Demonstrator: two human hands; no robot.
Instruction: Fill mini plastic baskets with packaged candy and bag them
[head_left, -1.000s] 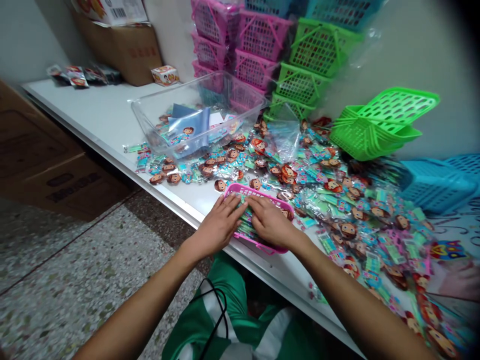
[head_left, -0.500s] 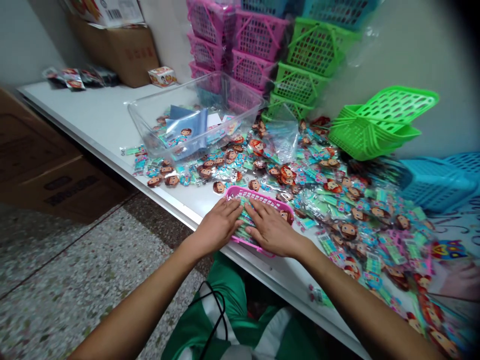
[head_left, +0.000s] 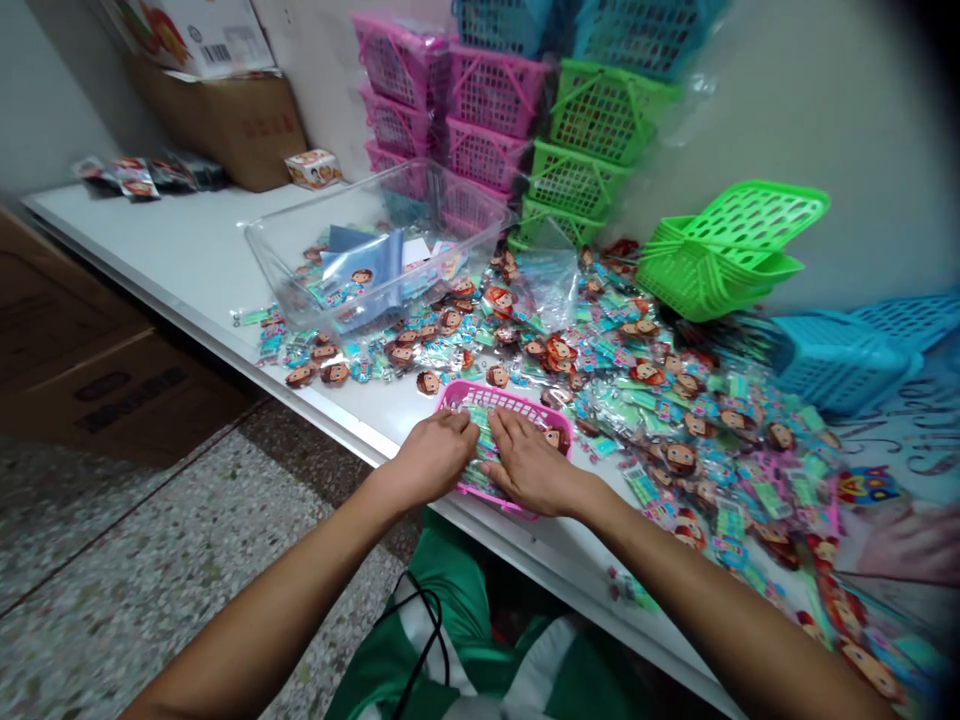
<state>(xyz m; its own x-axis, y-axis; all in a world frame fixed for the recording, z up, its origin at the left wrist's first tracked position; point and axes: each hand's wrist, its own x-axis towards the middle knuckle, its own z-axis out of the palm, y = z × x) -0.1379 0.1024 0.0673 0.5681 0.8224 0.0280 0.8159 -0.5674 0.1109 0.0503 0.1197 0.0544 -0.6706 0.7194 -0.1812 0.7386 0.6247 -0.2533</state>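
At the table (head_left: 225, 250) edge, the left hand (head_left: 433, 462) and right hand (head_left: 532, 462) press flat, gripping nothing, on packets hiding the pink basket's (head_left: 501, 400) inside. Beyond, blurred cartoon packets (head_left: 675, 400) spread toward a clear tub (head_left: 375, 250).

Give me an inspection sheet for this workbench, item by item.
Surface: white table, its right half buried in packets.
Job's things: pink basket at the front edge, holding packets.
Clutter: loose cartoon-face packets; clear tub with packets and blue bags inside; tipped green baskets.
Hands: left hand and right hand lie palm down on the pink basket's contents, side by side.
Cables: black cable across the green clothing.
Surroundings: stacked pink, green and blue baskets by the wall; cardboard boxes; speckled floor.
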